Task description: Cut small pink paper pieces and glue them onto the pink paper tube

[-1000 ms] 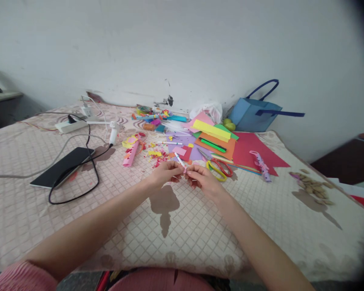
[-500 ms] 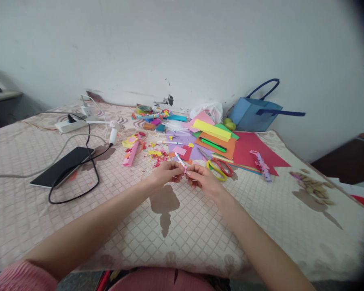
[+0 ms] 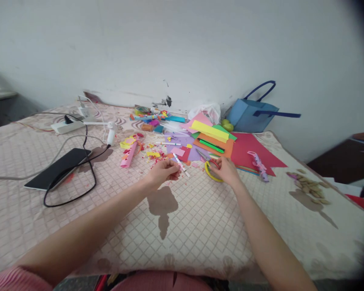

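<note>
My left hand [image 3: 164, 173] hovers over the front of the table with its fingers pinched together. Whatever sits between those fingertips is too small to make out. Beside it, a white marker [image 3: 181, 165] lies on the cloth. To the right, my right hand [image 3: 227, 171] has its fingers closed at the handles of a pair of scissors [image 3: 212, 174], one loop red and the other yellow. The scissors' blades point away, towards a purple paper sheet [image 3: 192, 141]. A small pink paper [image 3: 178, 151] rests on a red paper piece [image 3: 186, 154].
Paper scraps [image 3: 153, 154] and a pink paper roll [image 3: 130, 155] lie left of centre. A box cutter [image 3: 211, 145] rests on orange paper. Further right are a decorated purple roll [image 3: 259, 166] and peanuts [image 3: 311, 188]. A tablet [image 3: 59, 167] with cables lies left; a blue bag [image 3: 251, 115] stands behind.
My hands have come apart from the pink piece they held together. My right hand has moved right onto the scissors' handles, while my left stays near its place.
</note>
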`<state>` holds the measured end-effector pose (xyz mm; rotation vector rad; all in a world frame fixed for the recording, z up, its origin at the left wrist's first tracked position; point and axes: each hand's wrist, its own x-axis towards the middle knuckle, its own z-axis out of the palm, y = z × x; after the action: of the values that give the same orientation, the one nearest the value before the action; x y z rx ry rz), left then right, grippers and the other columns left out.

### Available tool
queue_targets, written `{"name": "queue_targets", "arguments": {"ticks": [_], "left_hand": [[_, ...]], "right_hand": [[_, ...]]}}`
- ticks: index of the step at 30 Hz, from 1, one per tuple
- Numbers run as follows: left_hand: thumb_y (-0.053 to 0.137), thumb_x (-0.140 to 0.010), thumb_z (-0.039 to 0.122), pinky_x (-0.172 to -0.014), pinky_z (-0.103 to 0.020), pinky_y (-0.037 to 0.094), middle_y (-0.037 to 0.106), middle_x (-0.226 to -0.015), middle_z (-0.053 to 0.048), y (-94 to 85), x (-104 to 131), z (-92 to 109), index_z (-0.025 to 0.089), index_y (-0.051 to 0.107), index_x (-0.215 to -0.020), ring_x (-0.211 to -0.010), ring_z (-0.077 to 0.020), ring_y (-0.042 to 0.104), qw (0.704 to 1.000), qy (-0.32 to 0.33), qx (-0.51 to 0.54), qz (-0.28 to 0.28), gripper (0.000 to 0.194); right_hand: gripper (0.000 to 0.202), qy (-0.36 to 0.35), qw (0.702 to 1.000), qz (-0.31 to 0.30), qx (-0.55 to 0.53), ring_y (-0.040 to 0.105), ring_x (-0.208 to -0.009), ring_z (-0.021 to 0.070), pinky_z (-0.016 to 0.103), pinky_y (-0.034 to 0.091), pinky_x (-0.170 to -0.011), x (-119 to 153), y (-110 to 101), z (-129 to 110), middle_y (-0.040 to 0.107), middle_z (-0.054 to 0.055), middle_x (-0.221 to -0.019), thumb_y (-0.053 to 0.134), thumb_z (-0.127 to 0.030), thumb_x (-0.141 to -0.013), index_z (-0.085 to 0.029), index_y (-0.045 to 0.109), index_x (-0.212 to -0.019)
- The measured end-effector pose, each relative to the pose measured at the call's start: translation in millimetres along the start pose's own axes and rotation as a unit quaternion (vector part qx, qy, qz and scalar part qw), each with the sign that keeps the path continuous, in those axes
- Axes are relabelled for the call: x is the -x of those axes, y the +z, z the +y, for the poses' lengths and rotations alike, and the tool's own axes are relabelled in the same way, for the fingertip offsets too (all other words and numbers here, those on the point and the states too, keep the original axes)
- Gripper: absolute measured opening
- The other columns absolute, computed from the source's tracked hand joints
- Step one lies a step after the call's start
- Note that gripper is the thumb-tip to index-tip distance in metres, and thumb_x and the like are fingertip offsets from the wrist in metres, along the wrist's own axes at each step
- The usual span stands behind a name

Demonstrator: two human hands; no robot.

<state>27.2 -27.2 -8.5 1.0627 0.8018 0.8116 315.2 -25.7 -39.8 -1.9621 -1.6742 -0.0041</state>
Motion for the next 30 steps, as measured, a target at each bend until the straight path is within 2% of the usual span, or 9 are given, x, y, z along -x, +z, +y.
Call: {"name": "queue_targets", "arguments": {"ticks": [7, 12, 16, 19, 22, 25, 27, 29, 30], "left_hand": [[0.071, -0.069, 0.026, -0.062, -0.024, 0.047, 0.063, -0.067, -0.002, 0.3, 0.9, 3.4, 0.012, 0.054, -0.070, -0.057, -0.0073, 0.057, 1.000, 0.000, 0.019, -0.019, 0.022], [0.071, -0.069, 0.025, -0.062, -0.024, 0.047, 0.064, -0.069, -0.003, 0.7, 2.0, 4.1, 0.012, 0.055, -0.070, -0.058, -0.0080, 0.058, 0.999, -0.006, 0.025, -0.021, 0.021], [0.072, -0.068, 0.025, -0.063, -0.024, 0.047, 0.064, -0.069, -0.004, 0.7, 2.2, 5.1, 0.012, 0.055, -0.071, -0.059, -0.0083, 0.059, 1.000, -0.008, 0.024, -0.017, 0.022], [0.071, -0.068, 0.026, -0.063, -0.024, 0.047, 0.064, -0.070, -0.004, 0.8, 2.7, 6.1, 0.012, 0.055, -0.071, -0.059, -0.0081, 0.058, 1.000, 0.003, 0.020, -0.015, 0.021], [0.071, -0.067, 0.029, -0.064, -0.025, 0.046, 0.064, -0.070, -0.003, -0.1, 4.3, 6.7, 0.013, 0.054, -0.072, -0.060, -0.0083, 0.058, 1.000, 0.017, 0.004, -0.011, 0.024], [0.071, -0.067, 0.033, -0.063, -0.025, 0.046, 0.063, -0.069, -0.002, -2.6, 7.4, 7.2, 0.013, 0.054, -0.074, -0.060, -0.0083, 0.056, 0.998, 0.031, -0.047, -0.002, 0.027], [0.070, -0.068, 0.034, -0.061, -0.024, 0.044, 0.061, -0.067, -0.001, -4.6, 10.0, 7.9, 0.013, 0.055, -0.075, -0.058, -0.0077, 0.055, 0.996, 0.038, -0.084, 0.000, 0.027], [0.069, -0.069, 0.035, -0.060, -0.023, 0.043, 0.060, -0.067, 0.000, -6.0, 12.4, 8.6, 0.013, 0.055, -0.075, -0.057, -0.0073, 0.054, 0.994, 0.043, -0.099, -0.001, 0.027], [0.068, -0.069, 0.035, -0.060, -0.023, 0.043, 0.060, -0.067, 0.000, -6.4, 13.5, 8.9, 0.013, 0.055, -0.075, -0.057, -0.0071, 0.054, 0.994, 0.045, -0.098, -0.001, 0.026]], "right_hand": [[0.037, 0.009, 1.000, -0.018, -0.018, 0.055, -0.079, 0.0274, 0.035, 0.040, -0.067, -3.5, 5.9, 7.1, 0.058, 0.007, -0.072, 0.070, -0.049, -0.055, -0.022, 0.047, -0.065], [0.034, 0.030, 0.996, -0.027, -0.074, 0.058, -0.080, 0.0263, 0.031, 0.040, -0.064, -2.3, 2.2, 0.8, 0.062, 0.008, -0.068, 0.067, -0.050, -0.060, -0.022, 0.048, -0.057], [0.035, 0.063, 0.988, -0.025, -0.142, 0.060, -0.079, 0.0251, 0.030, 0.042, -0.063, -2.1, -3.6, -4.7, 0.063, 0.009, -0.071, 0.066, -0.052, -0.061, -0.020, 0.051, -0.061], [0.039, 0.078, 0.972, -0.038, -0.218, 0.059, -0.069, 0.0219, 0.031, 0.043, -0.057, -1.4, -10.7, -14.9, 0.061, 0.007, -0.068, 0.061, -0.057, -0.064, -0.019, 0.052, -0.070], [0.044, 0.067, 0.945, -0.085, -0.308, 0.055, -0.055, 0.0154, 0.028, 0.043, -0.051, 4.8, -15.9, -37.9, 0.056, 0.001, -0.064, 0.056, -0.062, -0.067, -0.020, 0.053, -0.080], [0.040, 0.052, 0.913, -0.124, -0.384, 0.049, -0.048, 0.0103, 0.025, 0.041, -0.048, 17.2, -16.4, -71.8, 0.050, -0.005, -0.060, 0.060, -0.058, -0.067, -0.022, 0.051, -0.083], [0.033, 0.045, 0.838, -0.194, -0.507, 0.046, -0.047, 0.0083, 0.022, 0.037, -0.045, 26.0, -14.4, -95.0, 0.047, -0.006, -0.059, 0.068, -0.046, -0.066, -0.022, 0.050, -0.080], [0.031, 0.051, 0.791, -0.244, -0.559, 0.043, -0.045, 0.0065, 0.020, 0.032, -0.043, 32.9, -11.3, -114.3, 0.047, -0.007, -0.059, 0.072, -0.039, -0.064, -0.021, 0.051, -0.079], [0.031, 0.051, 0.778, -0.251, -0.574, 0.043, -0.046, 0.0057, 0.020, 0.032, -0.043, 35.4, -9.7, -121.8, 0.049, -0.006, -0.062, 0.073, -0.036, -0.063, -0.021, 0.051, -0.079]]}}
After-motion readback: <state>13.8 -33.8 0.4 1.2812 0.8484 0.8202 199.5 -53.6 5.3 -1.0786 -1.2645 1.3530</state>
